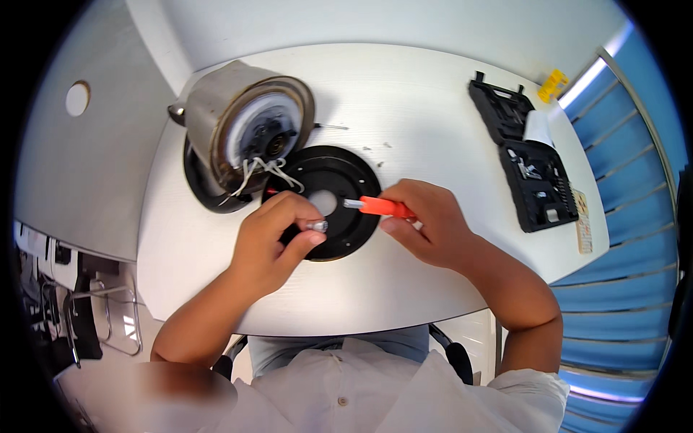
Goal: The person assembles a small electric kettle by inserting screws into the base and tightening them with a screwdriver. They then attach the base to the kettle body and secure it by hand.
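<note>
My left hand [271, 234] pinches a small silvery metal piece, probably a socket or bit [316, 226], between thumb and fingers. Facing it, my right hand [426, 220] grips an orange-red screwdriver handle [382, 206] whose short metal shaft points left. The two metal parts are apart. Beneath both hands lies a round black base plate [354, 169] with a hole in its middle. Behind it, a metal electric kettle [224, 108] rests on its side, its underside [263, 130] exposed. White wires [253, 172] run out from that underside towards the plate.
Several small screws [380, 164] lie beyond the plate. A thin metal rod [332, 127] sticks out beside the kettle. At the right stands an opened black tool case [530, 209] with bits and sockets. A yellow object [553, 85] sits at the table's far right edge.
</note>
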A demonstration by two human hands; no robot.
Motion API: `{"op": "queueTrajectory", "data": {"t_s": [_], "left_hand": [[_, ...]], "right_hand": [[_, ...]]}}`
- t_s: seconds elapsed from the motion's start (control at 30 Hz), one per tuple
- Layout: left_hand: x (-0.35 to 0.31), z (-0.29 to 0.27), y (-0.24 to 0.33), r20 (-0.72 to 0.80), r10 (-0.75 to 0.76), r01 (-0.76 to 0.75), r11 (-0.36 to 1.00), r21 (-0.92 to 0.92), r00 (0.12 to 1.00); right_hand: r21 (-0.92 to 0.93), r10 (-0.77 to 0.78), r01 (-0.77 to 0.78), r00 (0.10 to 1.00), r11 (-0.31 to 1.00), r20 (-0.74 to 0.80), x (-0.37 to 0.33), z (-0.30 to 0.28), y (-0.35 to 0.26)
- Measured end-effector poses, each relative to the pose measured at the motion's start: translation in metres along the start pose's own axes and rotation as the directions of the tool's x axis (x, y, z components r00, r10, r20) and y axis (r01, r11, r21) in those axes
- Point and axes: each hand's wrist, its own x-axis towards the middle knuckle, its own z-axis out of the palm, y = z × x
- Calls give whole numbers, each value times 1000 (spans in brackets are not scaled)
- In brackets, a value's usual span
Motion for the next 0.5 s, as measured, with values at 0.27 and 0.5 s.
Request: {"op": "queueTrajectory", "data": {"t_s": [0.27, 0.5], "left_hand": [[-4, -2, -3, -20, 47, -48, 998, -33, 999], [-8, 5, -12, -41, -105, 88, 948, -305, 994]], "right_hand": [[-14, -34, 35, 997, 999, 64, 3, 1, -8], [-381, 126, -159, 986, 911, -110, 6, -21, 5]]}}
